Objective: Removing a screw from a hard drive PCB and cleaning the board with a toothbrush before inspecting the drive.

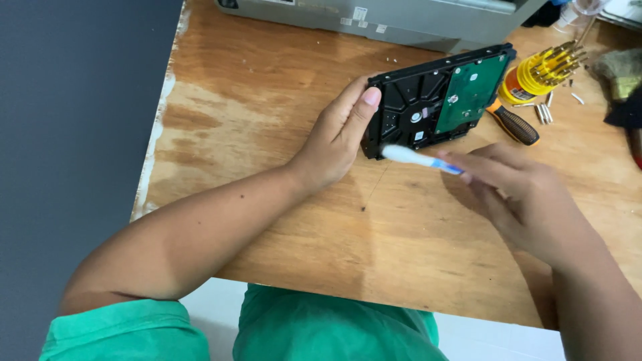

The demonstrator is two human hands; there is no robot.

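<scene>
A black hard drive [428,107] with a green circuit board [471,93] on its upturned side lies on the wooden table [267,80]. My left hand [338,137] grips the drive's left edge, thumb on top. My right hand [518,194] holds a white and blue toothbrush [418,158] by its handle. The brush head rests at the drive's near edge and is blurred.
A yellow holder of screwdriver bits [542,70] and a black and orange screwdriver [513,124] lie right of the drive, with loose bits [545,112] nearby. A grey metal case [388,17] stands at the back. The table's left edge borders a dark floor [73,134].
</scene>
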